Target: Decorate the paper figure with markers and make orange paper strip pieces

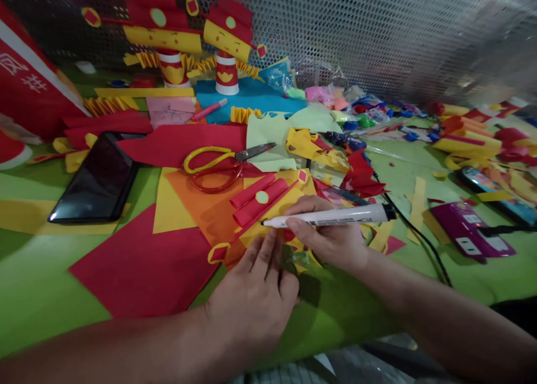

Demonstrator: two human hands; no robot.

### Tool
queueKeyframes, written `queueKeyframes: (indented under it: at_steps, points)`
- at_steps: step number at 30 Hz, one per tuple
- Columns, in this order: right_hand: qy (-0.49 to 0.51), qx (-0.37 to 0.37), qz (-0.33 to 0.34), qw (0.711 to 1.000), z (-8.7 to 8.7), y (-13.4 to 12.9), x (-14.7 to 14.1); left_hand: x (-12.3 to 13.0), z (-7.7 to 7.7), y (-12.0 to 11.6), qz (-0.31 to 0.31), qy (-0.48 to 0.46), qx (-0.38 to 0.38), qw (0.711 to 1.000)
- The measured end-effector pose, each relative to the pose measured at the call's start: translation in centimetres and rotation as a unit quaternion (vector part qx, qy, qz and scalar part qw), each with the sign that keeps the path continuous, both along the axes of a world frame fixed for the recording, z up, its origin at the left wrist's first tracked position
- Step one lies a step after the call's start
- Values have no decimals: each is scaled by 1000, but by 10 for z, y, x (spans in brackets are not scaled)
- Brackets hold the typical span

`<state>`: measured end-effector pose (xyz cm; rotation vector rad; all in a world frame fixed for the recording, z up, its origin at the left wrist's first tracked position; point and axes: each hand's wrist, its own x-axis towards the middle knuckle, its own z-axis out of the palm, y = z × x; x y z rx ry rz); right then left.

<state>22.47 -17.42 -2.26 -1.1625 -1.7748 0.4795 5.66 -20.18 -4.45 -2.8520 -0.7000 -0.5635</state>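
Note:
My right hand (327, 233) is closed around a white whiteboard marker (331, 216) with a black end. Its uncovered tip is at the yellow part of a paper figure (285, 202), touching or just above it. Two red paper rolls (258, 199) with a pale round disc form the figure's hat, with red-and-yellow round ornaments at both ends of a red strip. My left hand (260, 294) rests its outstretched fingertips on the figure's lower edge, close to the marker tip. Part of the figure is hidden under both hands. Scissors (230, 160) with yellow and red handles lie just behind it.
Red paper (146, 266) and orange paper (201, 199) lie left of the figure, near a black phone (96, 177). Two paper-cup figures (226, 74) (172, 68) stand at the back. A purple power strip (470, 227) and black cable (419, 247) lie right, among scraps.

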Motion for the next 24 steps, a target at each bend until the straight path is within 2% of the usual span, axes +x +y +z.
queueKeyframes:
  at_steps: [13,24]
  points:
    - [-2,-19,1,1000,0,-1,1,0,0,1,-1,-13,8,1000]
    - [42,-44,3,998,0,-1,0,0,1,1,-4,-4,3,1000]
